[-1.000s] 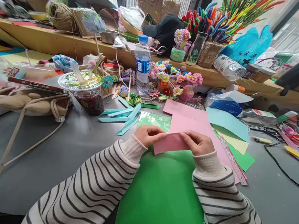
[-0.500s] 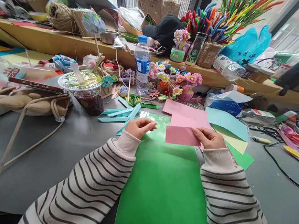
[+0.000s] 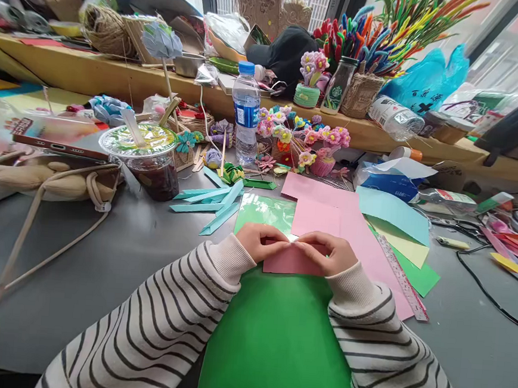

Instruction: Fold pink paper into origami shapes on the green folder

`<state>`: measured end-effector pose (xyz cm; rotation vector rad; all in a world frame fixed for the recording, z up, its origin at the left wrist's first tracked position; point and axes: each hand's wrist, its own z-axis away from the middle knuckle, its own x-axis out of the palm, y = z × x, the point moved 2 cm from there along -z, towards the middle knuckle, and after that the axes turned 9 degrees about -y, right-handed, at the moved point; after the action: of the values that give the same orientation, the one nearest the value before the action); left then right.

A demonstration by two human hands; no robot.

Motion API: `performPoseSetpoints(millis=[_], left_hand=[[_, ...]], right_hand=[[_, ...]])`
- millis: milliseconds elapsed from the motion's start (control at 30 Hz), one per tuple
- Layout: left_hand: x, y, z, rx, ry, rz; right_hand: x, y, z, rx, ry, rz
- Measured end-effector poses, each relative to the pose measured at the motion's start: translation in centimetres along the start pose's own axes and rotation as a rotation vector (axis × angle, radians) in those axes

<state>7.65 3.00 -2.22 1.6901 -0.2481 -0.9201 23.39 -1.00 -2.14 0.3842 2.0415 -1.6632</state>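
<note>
A pink paper strip (image 3: 293, 263) is held over the green mat (image 3: 281, 339). My left hand (image 3: 262, 242) pinches its upper edge near the middle. There the fingertips of my right hand (image 3: 326, 252) meet those of the left, also closed on the strip. Just beyond the hands lies a square of pink paper (image 3: 316, 217), and a larger pink sheet (image 3: 362, 244) spreads to the right. Folded light-blue paper strips (image 3: 222, 203) are heaped to the left of the mat.
An iced drink cup (image 3: 153, 168) and a bag (image 3: 54, 181) stand on the left. A water bottle (image 3: 247, 115) is at the back. A ruler (image 3: 402, 277) rests on the pink sheet, near blue paper (image 3: 394, 213). Scissors (image 3: 467, 227) and a black cable (image 3: 488, 299) lie right.
My right hand has brought the pink strip left and nearer to me. My left hand has moved in and now grips it too. The pink square and ruler are uncovered.
</note>
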Motion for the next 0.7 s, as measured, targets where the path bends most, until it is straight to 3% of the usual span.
performPoseSetpoints(millis=[200,433,600,700], left_hand=[[0.0,0.1,0.1,0.014,-0.02,-0.026],[-1.1,-1.0,0.1,-0.074,0.068,0.079],[-1.6,-1.1,0.4,-0.119,0.111,0.11],[-1.2,-0.9,0.4,-0.124,0.086,0.155]], right_hand=[[-0.2,-0.1,0.1,0.056,-0.057,-0.025],[-2.7,0.6,0.3,0.154,-0.018,-0.074],[-3.9,1.7,0.4,0.231,0.183,-0.162],[-2.7,1.3,0.2,0.185,0.185,-0.21]])
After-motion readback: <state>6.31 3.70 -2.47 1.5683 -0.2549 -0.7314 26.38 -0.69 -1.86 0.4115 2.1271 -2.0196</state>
